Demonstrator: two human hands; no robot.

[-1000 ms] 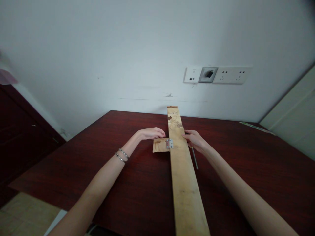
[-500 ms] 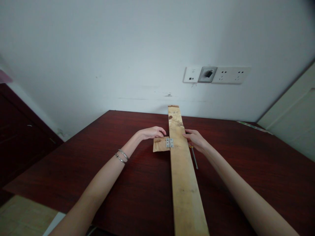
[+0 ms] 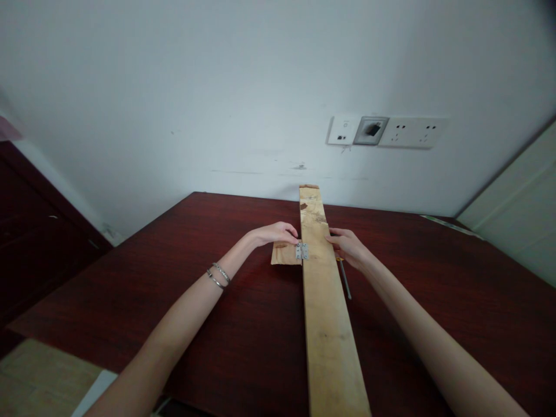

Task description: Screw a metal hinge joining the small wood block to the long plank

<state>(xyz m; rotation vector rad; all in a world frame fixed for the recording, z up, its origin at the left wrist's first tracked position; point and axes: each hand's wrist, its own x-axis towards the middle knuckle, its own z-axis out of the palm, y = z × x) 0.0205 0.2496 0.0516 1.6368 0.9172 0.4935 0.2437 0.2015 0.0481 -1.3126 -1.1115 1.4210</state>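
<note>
"Left hand (image 3: 278, 233) has edged in to the hinge (image 3: 302, 251). Which step?"
"Hinge work, I'd judge; next calls for a steady board (image 3: 328, 324), running from the desk's (image 3: 243, 336) back edge toward its front."
"Hands?"
"Left curled, right hand (image 3: 351, 246) touching the board's side; can't tell whether either pinches anything. No containers show."

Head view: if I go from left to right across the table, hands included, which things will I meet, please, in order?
Metal bracelets → left hand → metal hinge → long wooden board → right hand → pale strip at the table's far right.
</note>
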